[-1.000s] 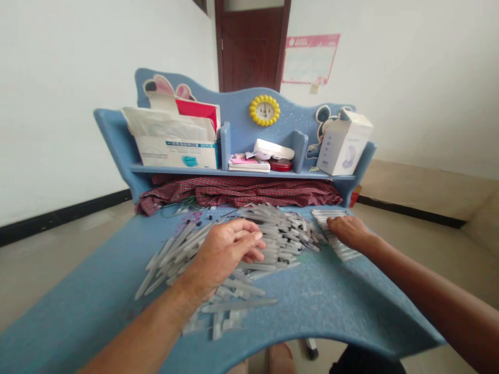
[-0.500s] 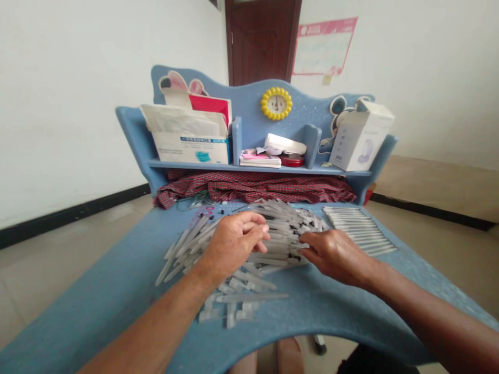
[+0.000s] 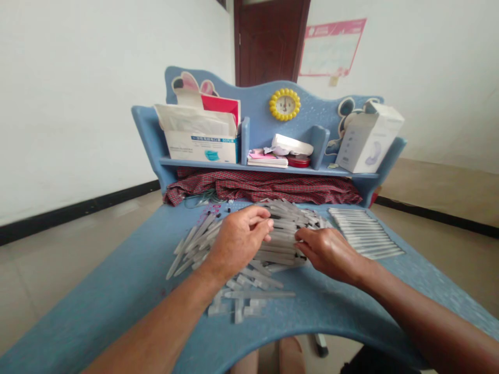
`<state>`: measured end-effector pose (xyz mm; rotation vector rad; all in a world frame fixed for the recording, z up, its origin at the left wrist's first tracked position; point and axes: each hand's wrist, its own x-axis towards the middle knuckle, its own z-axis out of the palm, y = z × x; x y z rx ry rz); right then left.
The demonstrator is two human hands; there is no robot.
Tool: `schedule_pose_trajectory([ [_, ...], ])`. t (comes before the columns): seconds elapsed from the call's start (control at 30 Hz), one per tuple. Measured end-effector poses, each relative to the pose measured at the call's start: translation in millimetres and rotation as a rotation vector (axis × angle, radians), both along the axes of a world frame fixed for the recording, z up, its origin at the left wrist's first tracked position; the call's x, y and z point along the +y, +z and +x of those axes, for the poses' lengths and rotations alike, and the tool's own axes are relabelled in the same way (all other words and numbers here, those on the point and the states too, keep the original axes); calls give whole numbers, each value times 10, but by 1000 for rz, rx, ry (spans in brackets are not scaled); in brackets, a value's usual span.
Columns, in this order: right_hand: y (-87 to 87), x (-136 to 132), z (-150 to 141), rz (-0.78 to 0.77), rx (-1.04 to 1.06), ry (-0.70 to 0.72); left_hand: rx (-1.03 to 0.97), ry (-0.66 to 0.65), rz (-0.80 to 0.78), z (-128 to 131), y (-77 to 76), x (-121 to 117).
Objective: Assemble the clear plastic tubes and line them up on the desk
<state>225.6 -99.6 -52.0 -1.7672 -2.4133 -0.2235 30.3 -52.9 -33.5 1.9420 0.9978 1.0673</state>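
My left hand [image 3: 242, 238] hovers over a heap of translucent pen barrels [image 3: 278, 241], its thumb pressed toward the curled fingers. Whatever it may pinch is too small to tell. Just to its right, my right hand [image 3: 329, 253] has thumb and forefinger pinched together at the heap's right side; what lies between them is hidden. More loose barrels [image 3: 191, 246] spread left of my left hand. Nearer the desk's front edge lie several clear pen caps [image 3: 238, 311] and a single barrel [image 3: 265, 294] lying crosswise.
A row of thin pen refills [image 3: 366, 234] lies at the right of the blue desk [image 3: 128, 291]. Behind are a bunched checked cloth [image 3: 265, 187] and a shelf with a mask box [image 3: 202, 145], a yellow clock [image 3: 285, 104] and a white box [image 3: 368, 140].
The view has swung slightly left. My right hand has come closer to my left, narrowing the gap between their fingertips. The fingers of my left hand are more curled.
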Motion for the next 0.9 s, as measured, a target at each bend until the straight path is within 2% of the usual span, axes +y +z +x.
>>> schedule_pose_trajectory([
  [0.07,45,7,68,11,97,0,72,46,204,-4,-18,-9],
  [0.2,172,-5,140,54,218,53,320,95,765,5,-20,-67],
  [0.27,225,-25,124,67,233,95,442,90,909,18,-15,-102],
  [0.33,261,-41,89,60,255,129,525,60,939,32,-22,-120],
  [0.47,299,-4,81,31,386,180,578,-49,856,47,-87,-83],
  [0.57,292,106,189,43,479,137,526,-23,814,37,-136,-23],
  [0.63,259,189,279,58,418,59,488,9,784,28,-151,6],
  [0.73,172,269,351,14,189,-23,462,26,748,21,-160,20],
  [0.8,110,286,338,-25,73,-69,451,19,740,24,-164,14],
  [0.9,40,297,266,-50,2,-108,440,10,739,33,-169,2],
])
